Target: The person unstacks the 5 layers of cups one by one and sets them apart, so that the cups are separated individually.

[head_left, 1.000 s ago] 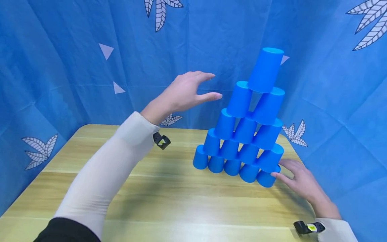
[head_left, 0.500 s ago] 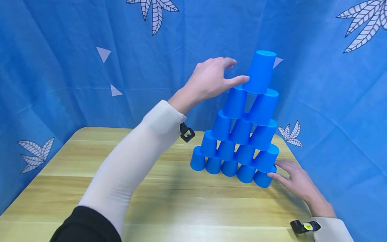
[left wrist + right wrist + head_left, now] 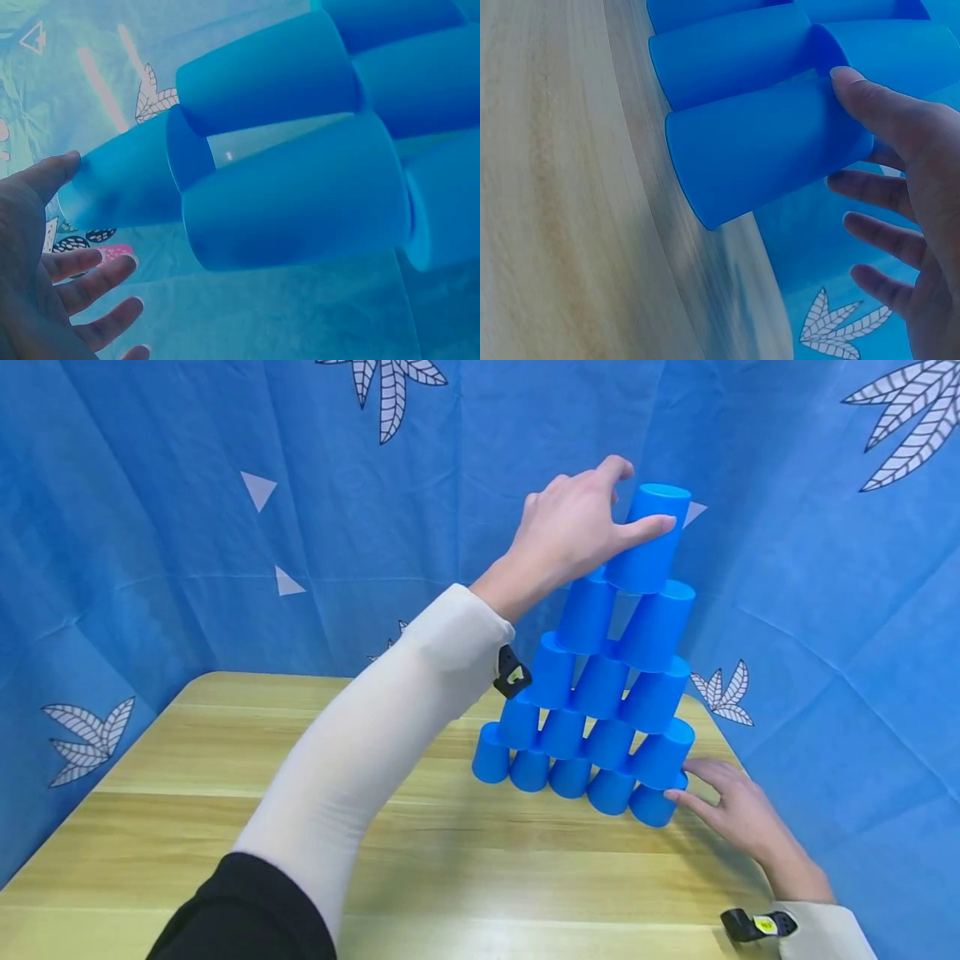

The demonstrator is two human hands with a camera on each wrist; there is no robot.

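Blue plastic cups stand upside down in a stacked pyramid, with one top cup (image 3: 647, 560) at the peak. My left hand (image 3: 567, 527) is around the left side of that cup, its thumb across the cup's front. In the left wrist view the thumb is right at the top cup (image 3: 131, 176) while the other fingers spread apart from it on the far side. My right hand (image 3: 738, 810) holds the rightmost bottom-row cup (image 3: 651, 807) near its upper end. In the right wrist view the thumb rests on this bottom cup (image 3: 757, 150), with the index finger partly hidden behind it.
The pyramid stands on a wooden table (image 3: 225, 760), toward its back right. A blue patterned curtain (image 3: 172, 527) hangs close behind and beside the table. Both wrists carry a small black strapped camera (image 3: 512, 674). The left forearm crosses in front of the pyramid's left side.
My left hand has moved right and up from beside the pyramid to the top cup, thumb now in front of it. The right hand stays at the bottom cup. The pyramid stands as before.
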